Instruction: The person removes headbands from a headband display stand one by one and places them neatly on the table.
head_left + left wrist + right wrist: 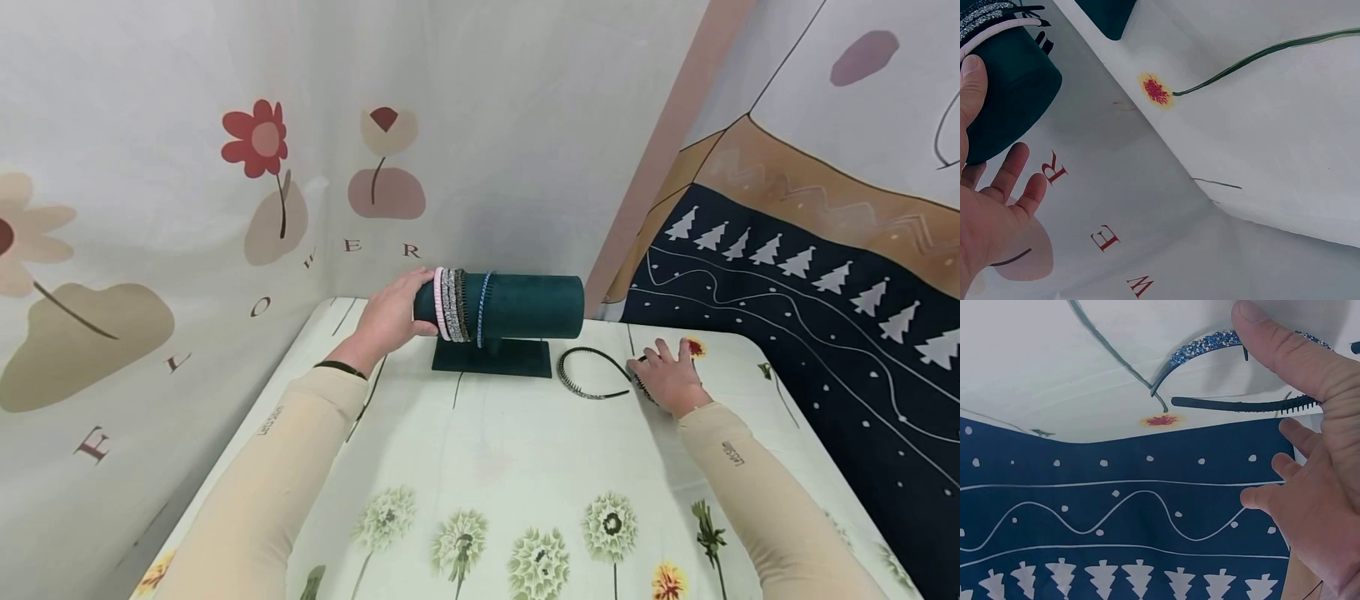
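My left hand [390,315] grips the left end of a dark green velvet roll stand [538,307], thumb in front and fingers over the top. Several headbands hang around the roll: a pink one [440,304] nearest the hand, silver glittery ones [450,305] beside it, and a blue one [482,312] a little apart. At the right, my right hand [671,379] reaches over a dark headband with blue glitter [1204,347], fingers spread and thumb lying across it in the right wrist view. Another black toothed headband [566,379] lies on the table just left of that hand.
The stand's flat base [517,358] rests near the back of the table [510,442], which has a white flower-print cloth. A pale printed curtain [510,125] hangs behind it, and a dark blue tree-print cloth [750,308] hangs along the right side.
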A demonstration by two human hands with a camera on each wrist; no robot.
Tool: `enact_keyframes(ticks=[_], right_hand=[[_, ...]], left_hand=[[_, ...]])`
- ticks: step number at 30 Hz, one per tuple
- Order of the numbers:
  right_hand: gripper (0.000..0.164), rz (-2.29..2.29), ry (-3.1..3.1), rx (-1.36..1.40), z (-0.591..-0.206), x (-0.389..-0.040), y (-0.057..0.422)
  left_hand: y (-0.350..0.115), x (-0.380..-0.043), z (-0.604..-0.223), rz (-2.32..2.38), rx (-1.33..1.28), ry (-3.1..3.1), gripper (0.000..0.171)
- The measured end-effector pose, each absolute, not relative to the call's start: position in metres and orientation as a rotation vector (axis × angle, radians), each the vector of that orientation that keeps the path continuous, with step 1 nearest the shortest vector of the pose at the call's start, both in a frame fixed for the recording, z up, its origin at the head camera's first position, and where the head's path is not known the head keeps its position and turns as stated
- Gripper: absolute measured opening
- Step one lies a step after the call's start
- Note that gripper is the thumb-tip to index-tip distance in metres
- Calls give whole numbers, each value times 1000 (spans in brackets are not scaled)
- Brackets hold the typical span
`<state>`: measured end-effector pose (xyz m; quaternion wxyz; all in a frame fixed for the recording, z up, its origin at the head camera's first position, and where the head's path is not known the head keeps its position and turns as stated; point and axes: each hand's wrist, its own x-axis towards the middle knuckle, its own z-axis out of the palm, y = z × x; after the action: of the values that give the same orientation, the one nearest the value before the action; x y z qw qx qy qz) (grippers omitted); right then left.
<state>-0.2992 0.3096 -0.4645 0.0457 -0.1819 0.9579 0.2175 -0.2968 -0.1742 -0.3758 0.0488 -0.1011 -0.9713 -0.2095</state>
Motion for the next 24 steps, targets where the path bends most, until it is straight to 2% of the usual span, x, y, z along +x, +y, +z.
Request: enact_keyframes(ticks=[24], right_hand=[[60, 702, 2886, -561, -465, -296, 306]], left_hand=[[-175, -297, -378, -635, -304, -2965, 100]])
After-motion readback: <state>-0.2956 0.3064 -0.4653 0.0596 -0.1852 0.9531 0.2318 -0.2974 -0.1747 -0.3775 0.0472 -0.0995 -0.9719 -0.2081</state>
